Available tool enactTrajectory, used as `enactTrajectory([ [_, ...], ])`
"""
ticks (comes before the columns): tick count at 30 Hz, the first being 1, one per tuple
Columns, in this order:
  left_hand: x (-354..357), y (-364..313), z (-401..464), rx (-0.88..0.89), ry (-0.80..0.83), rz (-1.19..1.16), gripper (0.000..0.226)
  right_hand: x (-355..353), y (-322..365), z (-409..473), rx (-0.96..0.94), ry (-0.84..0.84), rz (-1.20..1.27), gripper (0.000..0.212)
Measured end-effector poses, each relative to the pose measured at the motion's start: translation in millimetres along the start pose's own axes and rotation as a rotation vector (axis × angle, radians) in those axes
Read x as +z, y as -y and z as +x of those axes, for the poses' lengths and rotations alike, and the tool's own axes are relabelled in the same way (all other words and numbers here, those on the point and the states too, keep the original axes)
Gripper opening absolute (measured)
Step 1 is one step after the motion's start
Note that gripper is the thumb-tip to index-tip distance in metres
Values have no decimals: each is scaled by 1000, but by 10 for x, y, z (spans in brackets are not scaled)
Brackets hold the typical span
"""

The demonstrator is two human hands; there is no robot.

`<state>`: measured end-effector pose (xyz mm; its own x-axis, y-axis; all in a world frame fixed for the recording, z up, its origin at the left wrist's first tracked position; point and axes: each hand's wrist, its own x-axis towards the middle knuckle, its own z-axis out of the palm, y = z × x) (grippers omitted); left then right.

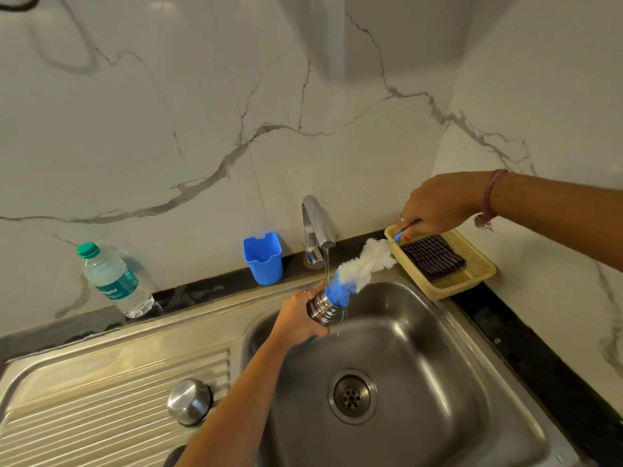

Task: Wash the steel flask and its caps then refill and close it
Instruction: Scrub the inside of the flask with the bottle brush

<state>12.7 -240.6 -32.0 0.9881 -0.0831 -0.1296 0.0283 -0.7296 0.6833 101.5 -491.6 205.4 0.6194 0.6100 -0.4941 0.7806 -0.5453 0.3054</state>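
Observation:
My left hand [298, 316] grips the steel flask [324, 308] over the sink basin, its open threaded mouth tilted up toward the tap. My right hand [435, 207] holds the thin handle of a bottle brush [362, 267] with white and blue bristles; the blue tip sits at the flask's mouth. A thin stream of water runs from the chrome tap [315, 227] onto the flask's mouth. One steel cap [189, 401] rests upside down on the ribbed drainboard. Most of the flask's body is hidden under my left hand.
The steel sink [421, 348] has a round drain [352, 396]. A blue plastic cup [263, 257] and a water bottle with a green cap [114, 281] stand on the dark counter ledge. A yellow tray [472, 264] with a dark checked cloth [433, 256] lies at the right.

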Motion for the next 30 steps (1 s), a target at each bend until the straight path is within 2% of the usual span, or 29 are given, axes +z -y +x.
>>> enactTrajectory([
  [2,-3,-44,-1,10,-4,18,92,1,-58,42,-16,78,227,23],
  [5,-46,-69,34,5,-31,-30,91,81,-22,85,-3,90,339,28],
  [7,-93,-82,64,1,-35,-44,94,182,64,145,0,-7,212,32],
  [10,-126,-89,74,-18,-32,-30,98,270,146,189,-2,-183,-105,42],
  [12,-110,-88,69,-46,-32,-48,94,265,174,203,-37,-276,-284,41],
  [16,-72,-99,73,-83,-44,-98,82,262,239,320,-126,-377,-534,43],
  [18,-49,-99,64,-112,-52,-129,75,229,225,385,-145,-384,-551,42],
  [20,-12,-101,44,-107,-64,-131,76,196,185,446,-123,-313,-392,38],
  [23,34,-126,11,-101,-87,-128,86,155,170,550,-62,-49,41,39],
  [26,63,-160,-32,-94,-132,-139,92,75,120,678,14,218,464,26],
  [30,105,-147,-68,-93,-189,-138,88,-20,98,786,153,392,631,31],
])
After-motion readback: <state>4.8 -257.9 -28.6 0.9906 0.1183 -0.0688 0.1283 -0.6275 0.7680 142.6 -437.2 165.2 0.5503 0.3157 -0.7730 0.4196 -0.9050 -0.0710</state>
